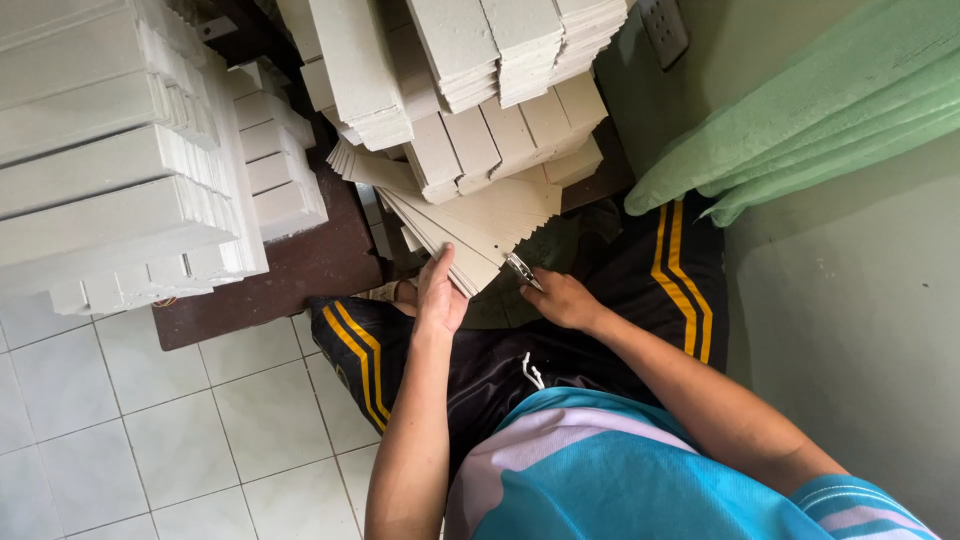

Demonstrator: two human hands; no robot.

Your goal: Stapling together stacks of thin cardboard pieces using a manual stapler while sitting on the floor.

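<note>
The left hand (438, 293) has its grip clamped on the near edge of a fanned sheaf of grey card sheets (480, 225), thumb on top and the fingers tucked under, so the sheets are pinched between them. The sheaf spreads away from the hand like a fan, its far corners stepping out in a sawtooth line, and it lies above the person's lap, just in front of the dark worktop (300, 270).

The right hand (562, 298) is closed around a small metal tool (521, 270), its shiny tip poking out toward the near corner of the sheaf. The tip sits just beside the sheet edges; whether it touches them cannot be told. The two hands are near each other, with the corner of the sheaf between them.

Below the hands are the person's knees in black shorts with yellow stripes (680, 270), and nearer the camera a blue and white shirt (600, 470) with a white drawstring (532, 372) hanging at the waist.

Beyond the sheaf, bundles of grey card pieces (500, 130) are heaped on the worktop, some stacked flat, others leaning on edge. To the left stands a tall stack of white folded pieces (120, 160), its rows overhanging the worktop's edge. A green cloth (820, 110) hangs at the right against a pale green wall (860, 320), and white floor tiles (150, 430) fill the lower left.
</note>
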